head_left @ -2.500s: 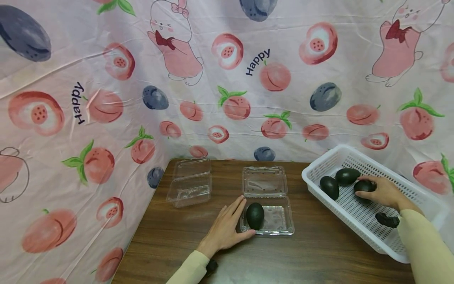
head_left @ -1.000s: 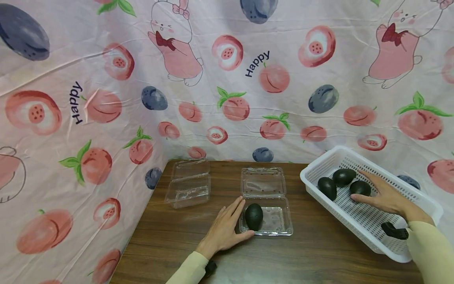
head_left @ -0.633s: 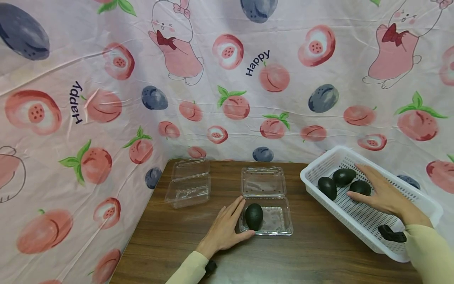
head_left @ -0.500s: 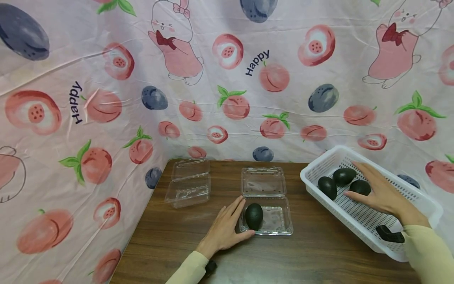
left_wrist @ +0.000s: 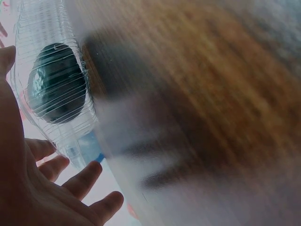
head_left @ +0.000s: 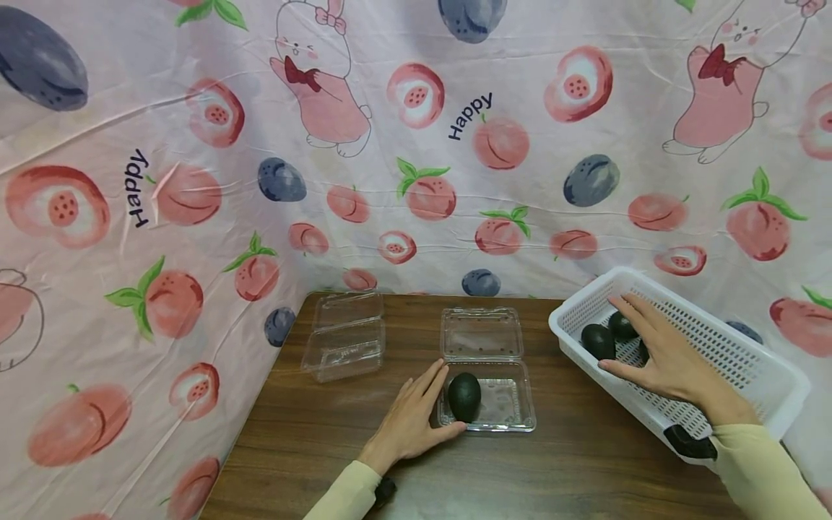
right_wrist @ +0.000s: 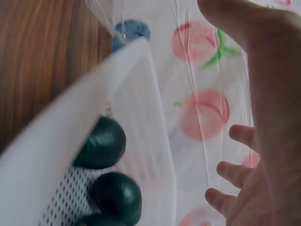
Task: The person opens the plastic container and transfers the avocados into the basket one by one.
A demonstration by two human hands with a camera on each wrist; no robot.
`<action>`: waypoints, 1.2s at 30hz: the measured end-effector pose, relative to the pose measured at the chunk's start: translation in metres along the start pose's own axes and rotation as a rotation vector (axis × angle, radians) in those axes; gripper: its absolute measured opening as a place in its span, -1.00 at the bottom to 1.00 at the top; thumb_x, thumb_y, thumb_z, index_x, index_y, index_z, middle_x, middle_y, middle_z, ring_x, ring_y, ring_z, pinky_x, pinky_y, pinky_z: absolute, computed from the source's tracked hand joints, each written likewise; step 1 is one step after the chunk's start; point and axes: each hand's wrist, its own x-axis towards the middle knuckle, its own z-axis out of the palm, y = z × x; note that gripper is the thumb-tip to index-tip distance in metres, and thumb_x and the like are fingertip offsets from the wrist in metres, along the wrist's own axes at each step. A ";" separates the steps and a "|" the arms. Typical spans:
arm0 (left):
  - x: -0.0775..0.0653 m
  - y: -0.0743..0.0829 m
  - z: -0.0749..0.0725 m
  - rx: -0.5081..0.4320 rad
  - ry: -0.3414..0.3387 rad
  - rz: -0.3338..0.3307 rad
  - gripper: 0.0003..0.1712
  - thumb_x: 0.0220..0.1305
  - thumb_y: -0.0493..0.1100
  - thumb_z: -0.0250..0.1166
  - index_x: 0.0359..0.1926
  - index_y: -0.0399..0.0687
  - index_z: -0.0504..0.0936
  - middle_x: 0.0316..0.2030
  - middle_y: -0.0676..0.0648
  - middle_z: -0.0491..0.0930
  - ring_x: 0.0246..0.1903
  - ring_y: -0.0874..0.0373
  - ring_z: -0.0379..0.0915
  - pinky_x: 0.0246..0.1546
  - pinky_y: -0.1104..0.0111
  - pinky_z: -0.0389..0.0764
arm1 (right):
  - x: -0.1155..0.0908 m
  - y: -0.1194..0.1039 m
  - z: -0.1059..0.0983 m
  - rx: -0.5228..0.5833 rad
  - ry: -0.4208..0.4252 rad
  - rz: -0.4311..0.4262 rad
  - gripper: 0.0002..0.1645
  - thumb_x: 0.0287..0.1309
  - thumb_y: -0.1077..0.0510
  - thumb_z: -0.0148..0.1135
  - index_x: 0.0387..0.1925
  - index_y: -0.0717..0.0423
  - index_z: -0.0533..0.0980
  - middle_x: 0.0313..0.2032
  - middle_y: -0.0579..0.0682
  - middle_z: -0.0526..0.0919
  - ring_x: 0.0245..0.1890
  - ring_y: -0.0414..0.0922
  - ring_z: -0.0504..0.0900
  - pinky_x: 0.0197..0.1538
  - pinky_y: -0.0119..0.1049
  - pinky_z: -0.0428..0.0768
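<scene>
My left hand [head_left: 411, 420] lies on the table with fingers extended, thumb and fingertips against the left and front edges of an open clear plastic clamshell box [head_left: 510, 404]. One dark green avocado [head_left: 464, 397] sits in the box's left half; the left wrist view shows that avocado [left_wrist: 57, 84] through the ribbed plastic wall. Above the white perforated basket [head_left: 773, 383], my right hand [head_left: 672, 361] is spread and holds nothing. Below its fingers are the basket's avocados [head_left: 596, 341], one mostly covered by the hand. In the right wrist view, those avocados [right_wrist: 117, 197] are apart from the fingers.
A second clear plastic clamshell [head_left: 347, 339] stands open at the table's back left. The wooden table [head_left: 312, 433] ends at a fruit-print cloth [head_left: 390, 180] behind and to the left. The basket rests at the right, set at an angle.
My right hand first had its fingers around an avocado in the basket, then came off it. Now it has moved left and up over the avocados. The left hand stays put.
</scene>
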 end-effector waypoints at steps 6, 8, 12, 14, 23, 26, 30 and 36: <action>0.001 0.000 -0.001 0.005 0.002 0.001 0.31 0.44 0.60 0.33 0.88 0.09 0.00 0.87 0.00 -0.01 0.75 -0.08 0.25 0.74 -0.34 0.25 | 0.005 -0.016 0.016 -0.013 0.066 -0.132 0.45 -0.15 -0.18 0.83 0.75 -0.05 0.30 0.60 0.31 0.41 0.54 0.38 0.39 0.51 0.44 0.47; 0.001 0.001 0.000 0.005 0.002 0.001 0.31 0.44 0.60 0.33 0.87 0.08 0.00 0.87 0.00 -0.01 0.75 -0.08 0.25 0.73 -0.34 0.26 | 0.007 -0.020 0.021 -0.002 0.079 -0.163 0.45 -0.18 -0.15 0.86 0.74 -0.07 0.33 0.60 0.28 0.44 0.53 0.35 0.41 0.53 0.30 0.48; 0.000 0.001 0.000 -0.001 0.004 0.002 0.30 0.44 0.59 0.33 0.87 0.07 0.01 0.87 -0.01 0.00 0.75 -0.09 0.26 0.73 -0.34 0.26 | 0.010 -0.028 0.031 0.021 0.085 -0.217 0.40 -0.15 -0.15 0.86 0.72 -0.10 0.37 0.59 0.24 0.46 0.53 0.37 0.44 0.79 -0.26 0.17; 0.001 0.001 0.000 -0.003 0.005 0.001 0.30 0.44 0.59 0.33 0.87 0.07 0.01 0.87 -0.01 0.00 0.75 -0.09 0.26 0.73 -0.35 0.26 | 0.013 -0.032 0.036 0.031 0.093 -0.261 0.32 -0.04 -0.26 0.82 0.70 -0.06 0.40 0.59 0.23 0.47 0.53 0.37 0.44 0.76 -0.50 -0.03; 0.001 0.002 -0.001 -0.007 -0.002 -0.004 0.31 0.44 0.59 0.33 0.87 0.07 0.01 0.87 -0.01 -0.01 0.75 -0.09 0.25 0.74 -0.34 0.24 | 0.016 -0.050 0.054 0.031 0.081 -0.334 0.18 0.28 -0.59 0.48 0.67 -0.02 0.44 0.58 0.23 0.48 0.53 0.36 0.45 0.74 -0.08 0.33; 0.001 0.002 -0.001 -0.009 -0.003 -0.006 0.30 0.44 0.59 0.33 0.87 0.08 0.00 0.87 -0.01 -0.02 0.75 -0.09 0.25 0.74 -0.34 0.24 | 0.017 -0.056 0.059 0.030 0.039 -0.308 0.23 0.12 -0.41 0.70 0.69 -0.09 0.40 0.61 0.22 0.45 0.55 0.38 0.45 0.46 0.36 0.54; 0.001 0.001 0.000 -0.010 -0.004 -0.009 0.31 0.44 0.60 0.32 0.88 0.10 -0.01 0.87 0.00 -0.02 0.75 -0.08 0.25 0.74 -0.34 0.24 | 0.020 -0.064 0.066 0.046 0.004 -0.312 0.27 0.05 -0.30 0.77 0.70 -0.08 0.39 0.63 0.22 0.43 0.57 0.42 0.43 0.38 0.53 0.54; 0.001 0.001 0.000 -0.018 -0.005 -0.009 0.31 0.44 0.60 0.33 0.88 0.10 -0.01 0.87 -0.01 -0.02 0.76 -0.09 0.24 0.74 -0.34 0.23 | 0.023 -0.073 0.082 0.053 -0.013 -0.353 0.23 0.08 -0.31 0.75 0.69 -0.06 0.41 0.65 0.21 0.43 0.59 0.44 0.43 0.42 0.52 0.54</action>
